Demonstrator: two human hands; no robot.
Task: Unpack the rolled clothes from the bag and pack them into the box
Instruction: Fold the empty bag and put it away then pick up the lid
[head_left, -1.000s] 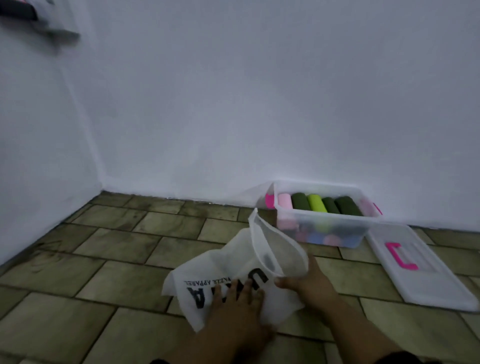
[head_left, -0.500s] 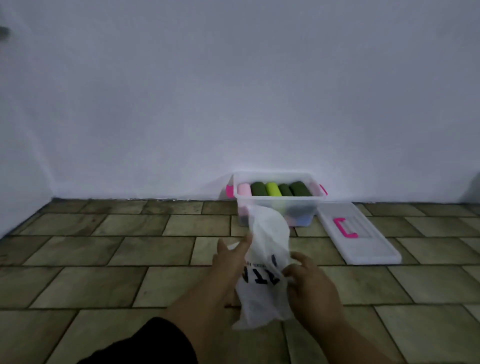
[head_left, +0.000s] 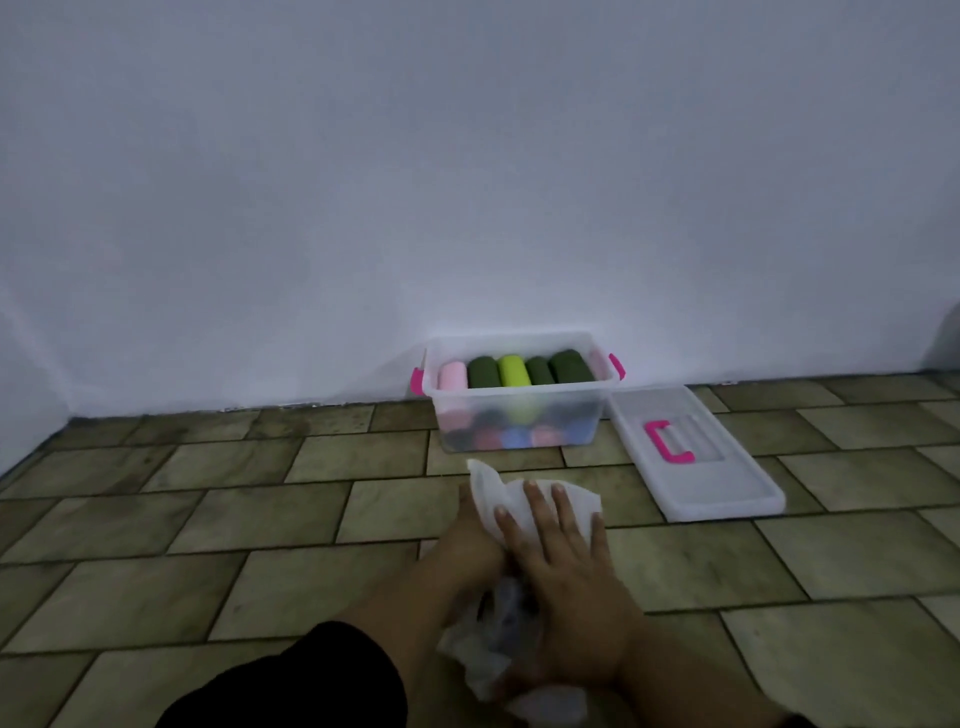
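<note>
The white fabric bag (head_left: 491, 491) is crumpled between my two hands, low in the middle of the view. My right hand (head_left: 558, 566) lies flat on top of it with fingers spread. My left hand (head_left: 470, 540) is under the bag's left side, gripping it. A clear plastic box (head_left: 519, 413) with pink side latches stands against the wall beyond. Rolled clothes (head_left: 511, 370) fill it: pink, dark green and lime rolls on top, more colours below.
The box's clear lid (head_left: 727, 488) with a pink handle (head_left: 667, 441) lies on the tiled floor right of the box. A white wall runs behind. Brown floor tiles (head_left: 208, 519) stretch left and right of my arms.
The bag was spread open on the floor, then lifted. Now it is squashed flatter between my hands, with my right hand moved on top of it.
</note>
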